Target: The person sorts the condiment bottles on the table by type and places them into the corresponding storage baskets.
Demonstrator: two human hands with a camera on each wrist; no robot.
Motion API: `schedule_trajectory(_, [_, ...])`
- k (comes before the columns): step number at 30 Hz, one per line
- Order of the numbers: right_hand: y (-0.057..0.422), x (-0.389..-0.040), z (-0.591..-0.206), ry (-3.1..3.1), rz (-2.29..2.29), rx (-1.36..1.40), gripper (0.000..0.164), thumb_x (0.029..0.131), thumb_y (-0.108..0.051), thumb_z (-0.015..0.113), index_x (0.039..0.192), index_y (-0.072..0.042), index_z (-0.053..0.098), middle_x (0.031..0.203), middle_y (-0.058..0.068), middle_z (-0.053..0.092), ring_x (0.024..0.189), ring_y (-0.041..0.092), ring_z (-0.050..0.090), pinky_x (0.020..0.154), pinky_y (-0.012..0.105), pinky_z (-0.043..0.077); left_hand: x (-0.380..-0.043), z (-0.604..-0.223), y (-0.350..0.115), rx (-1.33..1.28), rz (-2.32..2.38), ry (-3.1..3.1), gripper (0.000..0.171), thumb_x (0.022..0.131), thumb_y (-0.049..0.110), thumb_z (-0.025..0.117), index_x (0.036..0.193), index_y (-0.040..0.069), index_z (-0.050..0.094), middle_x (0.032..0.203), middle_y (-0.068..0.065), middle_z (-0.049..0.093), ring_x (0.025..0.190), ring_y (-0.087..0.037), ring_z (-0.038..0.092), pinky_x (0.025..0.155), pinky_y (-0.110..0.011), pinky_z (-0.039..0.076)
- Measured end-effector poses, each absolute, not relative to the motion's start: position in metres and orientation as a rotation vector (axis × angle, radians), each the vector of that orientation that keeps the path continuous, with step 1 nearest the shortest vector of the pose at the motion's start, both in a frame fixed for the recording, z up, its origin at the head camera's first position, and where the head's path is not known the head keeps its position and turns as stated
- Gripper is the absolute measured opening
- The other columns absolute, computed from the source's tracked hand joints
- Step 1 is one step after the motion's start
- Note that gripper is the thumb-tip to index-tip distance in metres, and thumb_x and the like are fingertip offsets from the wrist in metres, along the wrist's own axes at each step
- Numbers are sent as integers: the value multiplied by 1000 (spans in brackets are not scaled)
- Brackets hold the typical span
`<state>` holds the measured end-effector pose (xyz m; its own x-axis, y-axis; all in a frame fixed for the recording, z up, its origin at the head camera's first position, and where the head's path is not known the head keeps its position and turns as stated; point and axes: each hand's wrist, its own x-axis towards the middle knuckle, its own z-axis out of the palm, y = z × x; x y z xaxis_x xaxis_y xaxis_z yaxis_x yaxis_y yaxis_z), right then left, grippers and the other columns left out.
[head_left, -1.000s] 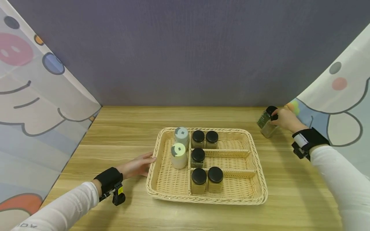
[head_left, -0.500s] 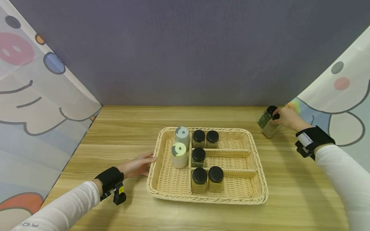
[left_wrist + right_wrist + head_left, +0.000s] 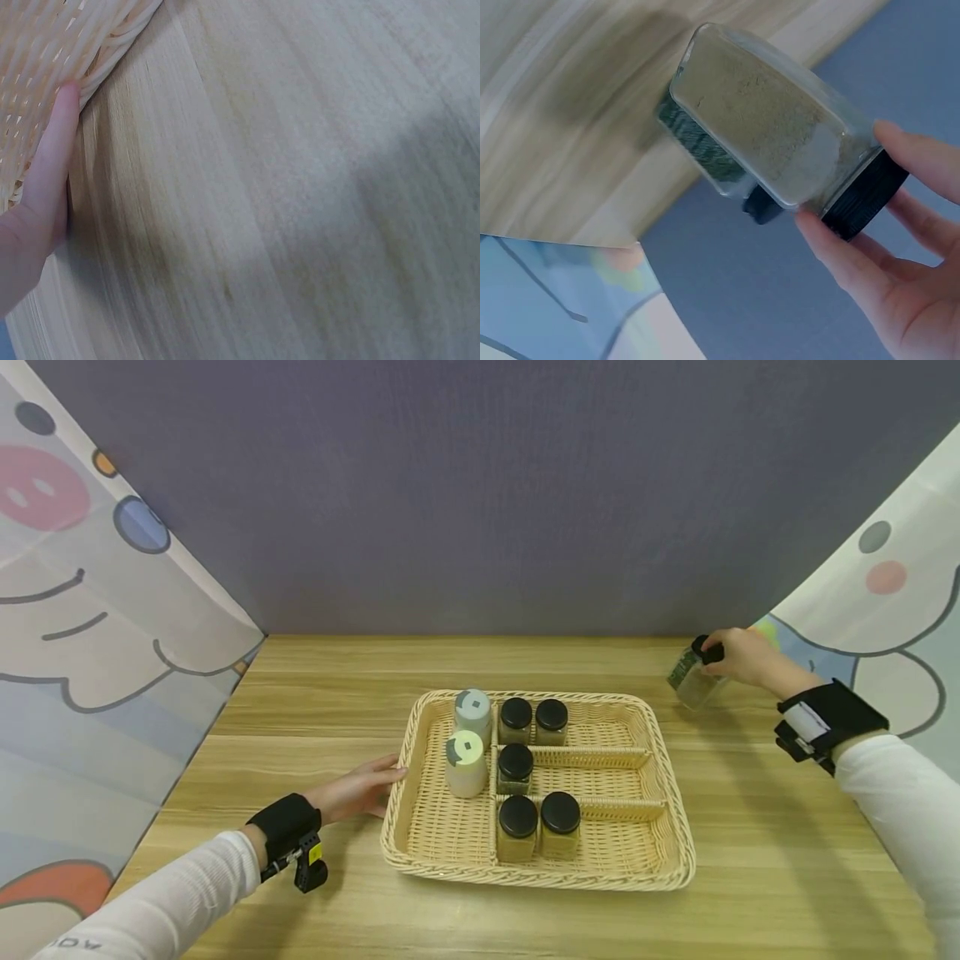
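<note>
My right hand (image 3: pixel 741 657) pinches a spice jar (image 3: pixel 757 120) by its black lid, thumb and fingers round the neck. Pale brownish powder fills this clear jar, which hangs tilted near the table's back right corner. Just behind it stands a second jar with dark green contents (image 3: pixel 705 146), partly hidden. My left hand (image 3: pixel 358 790) lies at the left rim of a wicker basket (image 3: pixel 592 882), one straight finger (image 3: pixel 54 154) touching its outer wall in the left wrist view. The other left fingers are mostly hidden.
Two pale, round-topped containers (image 3: pixel 466 764) stand in the basket's left compartment. Several black-lidded jars (image 3: pixel 516 829) stand at the left ends of its three right compartments. A grey wall (image 3: pixel 480 527) rises behind the wooden table (image 3: pixel 337 677); printed cloths hang at both sides.
My right hand has shifted slightly right, its wrist turning, and the powder jar has risen a little with it. The left hand and basket have barely moved.
</note>
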<state>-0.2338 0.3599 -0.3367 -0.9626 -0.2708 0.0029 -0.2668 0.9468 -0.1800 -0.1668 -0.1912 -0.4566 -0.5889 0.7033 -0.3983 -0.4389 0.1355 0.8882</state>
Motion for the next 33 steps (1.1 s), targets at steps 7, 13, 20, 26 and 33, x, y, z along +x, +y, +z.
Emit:
schedule_trajectory(7, [347, -231, -325, 3036, -320, -424, 38, 76, -8, 65, 102, 16, 53, 92, 33, 54, 72, 35, 54, 59, 43, 44, -167, -457, -193, 247, 1598, 1545, 59, 97, 26, 34, 143, 9, 2, 139, -24, 28, 120, -33, 38, 88, -51, 40])
schedule_trajectory(13, [341, -230, -316, 3016, -306, -451, 38, 77, -9, 65, 104, 15, 53, 92, 31, 54, 68, 30, 54, 54, 38, 43, -166, -459, -190, 239, 1599, 1558, 61, 97, 26, 34, 143, 8, -1, 138, -25, 28, 120, -35, 38, 88, -51, 40])
schedule_trajectory(20, [333, -225, -307, 3031, -315, -482, 36, 76, -7, 65, 104, 13, 54, 93, 28, 56, 71, 30, 55, 56, 38, 43, -167, -458, -189, 247, 1593, 1558, 60, 96, 27, 35, 143, 9, 1, 139, -24, 26, 122, -35, 35, 88, -51, 39])
schedule_trajectory(26, [320, -219, -295, 3051, -318, -520, 35, 75, -8, 67, 103, 10, 56, 90, 24, 58, 71, 30, 56, 57, 39, 44, -169, -460, -189, 266, 1588, 1548, 61, 96, 27, 35, 143, 9, 0, 139, -24, 27, 121, -33, 37, 88, -51, 40])
schedule_trajectory(33, [297, -213, -283, 3025, -322, -575, 35, 77, -11, 67, 105, 6, 58, 92, 22, 58, 73, 28, 56, 57, 38, 45, -168, -460, -189, 266, 1590, 1541, 60, 96, 27, 35, 143, 10, 1, 138, -22, 28, 120, -33, 38, 89, -51, 39])
